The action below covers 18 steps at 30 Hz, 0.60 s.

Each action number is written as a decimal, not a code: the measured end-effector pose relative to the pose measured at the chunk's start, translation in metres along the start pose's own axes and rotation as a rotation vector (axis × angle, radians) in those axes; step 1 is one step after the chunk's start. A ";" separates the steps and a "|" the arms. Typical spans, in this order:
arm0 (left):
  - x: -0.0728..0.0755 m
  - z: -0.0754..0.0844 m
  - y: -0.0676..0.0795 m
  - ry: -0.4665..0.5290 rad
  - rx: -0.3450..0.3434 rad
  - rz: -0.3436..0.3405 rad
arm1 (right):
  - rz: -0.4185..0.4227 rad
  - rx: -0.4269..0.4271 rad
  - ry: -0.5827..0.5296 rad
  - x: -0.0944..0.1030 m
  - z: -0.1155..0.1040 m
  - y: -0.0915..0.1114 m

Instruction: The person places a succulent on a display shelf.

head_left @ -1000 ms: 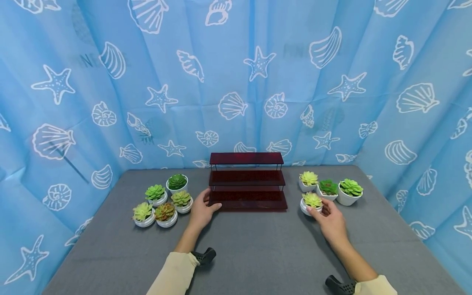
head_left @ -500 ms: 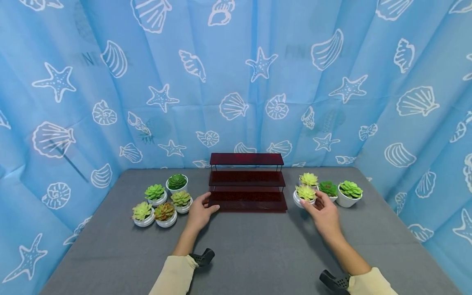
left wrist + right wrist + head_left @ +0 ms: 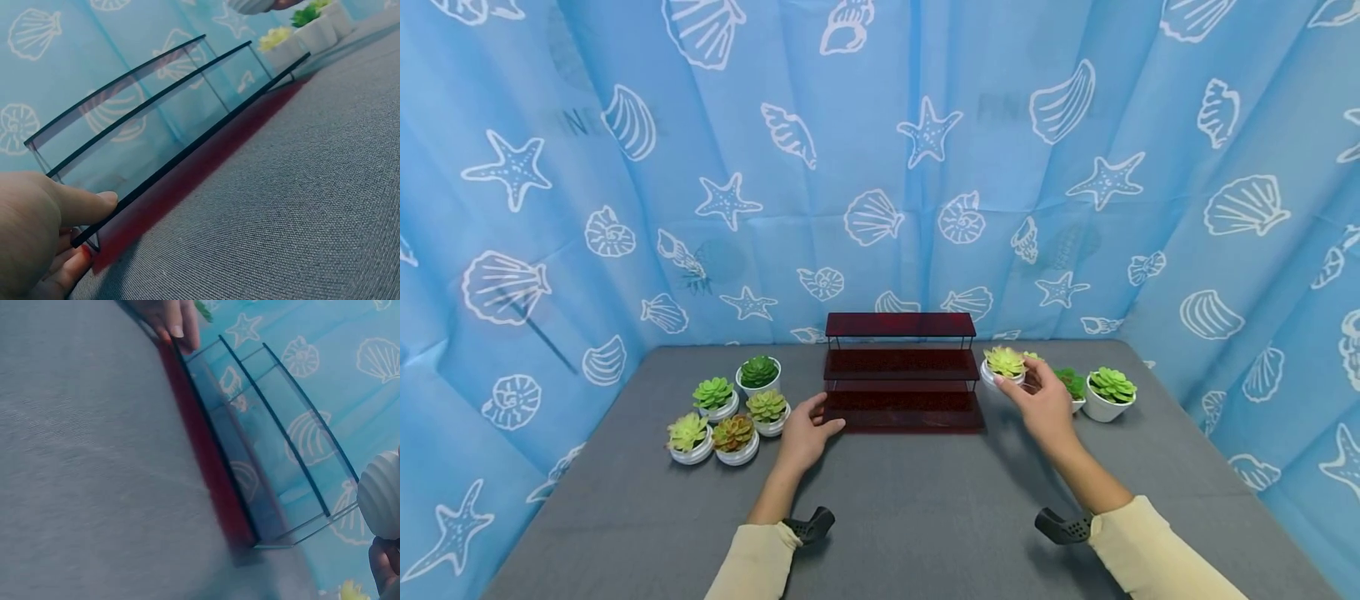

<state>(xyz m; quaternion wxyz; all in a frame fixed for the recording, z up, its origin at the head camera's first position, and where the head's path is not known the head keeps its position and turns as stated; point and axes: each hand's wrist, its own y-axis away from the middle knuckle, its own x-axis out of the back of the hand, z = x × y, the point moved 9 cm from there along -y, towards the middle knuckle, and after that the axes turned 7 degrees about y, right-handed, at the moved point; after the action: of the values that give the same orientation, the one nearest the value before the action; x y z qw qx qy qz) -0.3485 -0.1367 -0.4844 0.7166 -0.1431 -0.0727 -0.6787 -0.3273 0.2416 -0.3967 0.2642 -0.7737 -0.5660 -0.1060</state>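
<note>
A dark red three-tier display stand (image 3: 904, 411) stands at the back of the grey table. My left hand (image 3: 805, 437) grips its lower left corner; in the left wrist view the thumb (image 3: 94, 206) lies over the lowest tier's edge, with fingers below. My right hand (image 3: 1047, 408) pinches a potted succulent (image 3: 1002, 367) with yellow-green leaves and a white ribbed pot. It is held in the air just right of the stand. In the right wrist view only part of that white pot (image 3: 381, 495) shows, at the right edge.
Behind the right hand stand more potted succulents, including a bright green one (image 3: 1112, 392) and a darker one (image 3: 1072, 385) partly hidden. Several others, among them a reddish one (image 3: 735, 437), cluster left of the left hand. A blue shell-print curtain (image 3: 880, 167) hangs behind the table.
My right hand has carried the potted succulent leftward and up, from in front of the right group to beside the stand. My left hand has stayed at the stand's corner.
</note>
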 end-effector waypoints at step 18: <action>0.002 0.001 0.001 0.027 0.004 -0.006 | -0.009 -0.029 0.036 -0.022 -0.021 -0.051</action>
<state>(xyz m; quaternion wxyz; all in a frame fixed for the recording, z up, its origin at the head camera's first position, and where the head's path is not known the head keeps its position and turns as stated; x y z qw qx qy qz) -0.3469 -0.1381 -0.4827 0.7157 -0.1322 -0.0651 -0.6826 -0.3796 0.2237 -0.3746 0.2627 -0.7728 -0.5631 -0.1293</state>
